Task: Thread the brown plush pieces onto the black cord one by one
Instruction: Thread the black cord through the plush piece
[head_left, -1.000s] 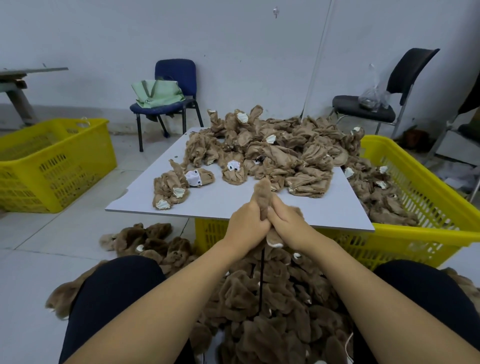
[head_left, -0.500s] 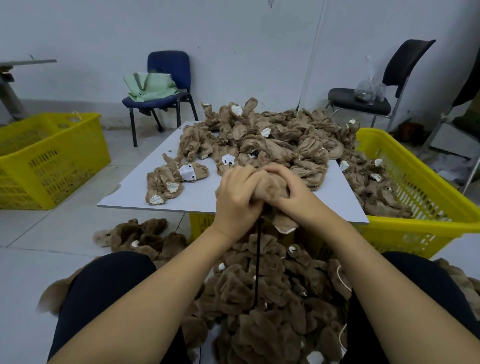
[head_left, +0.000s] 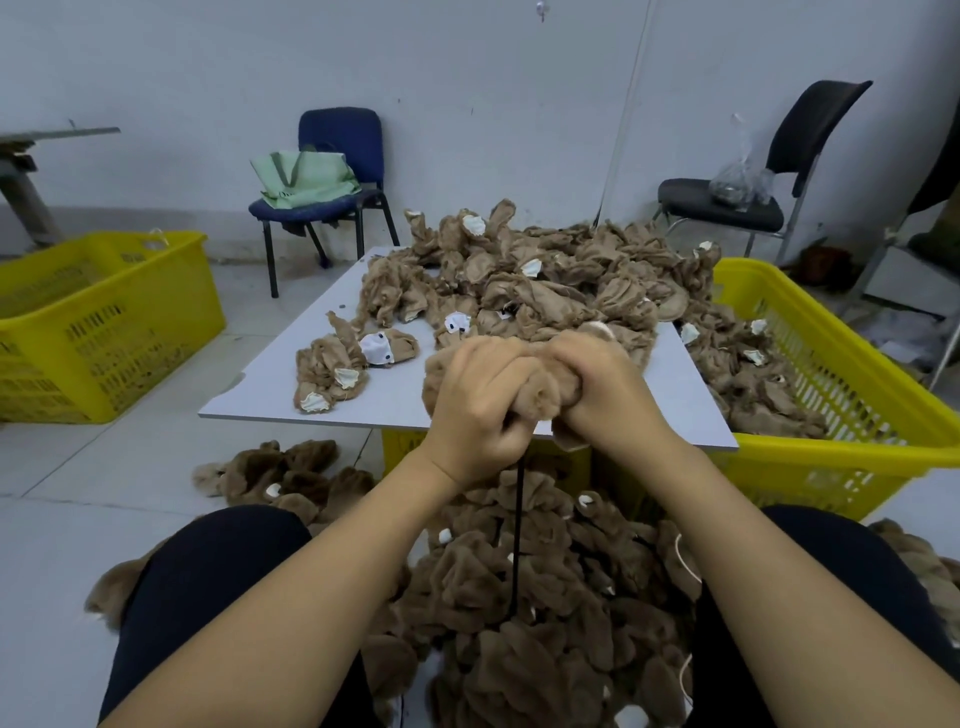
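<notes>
Both hands are meeting knuckle to knuckle above the near edge of the table (head_left: 322, 400): the left hand (head_left: 480, 410) and right hand (head_left: 605, 395) are curling tightly around one brown plush piece (head_left: 550, 397). The black cord (head_left: 518, 540) is hanging straight down from under the left hand into the threaded plush heap (head_left: 545, 597) between the knees. Loose plush pieces (head_left: 524, 280) are piling on the table, spilling into the yellow basket (head_left: 852, 395) at right.
</notes>
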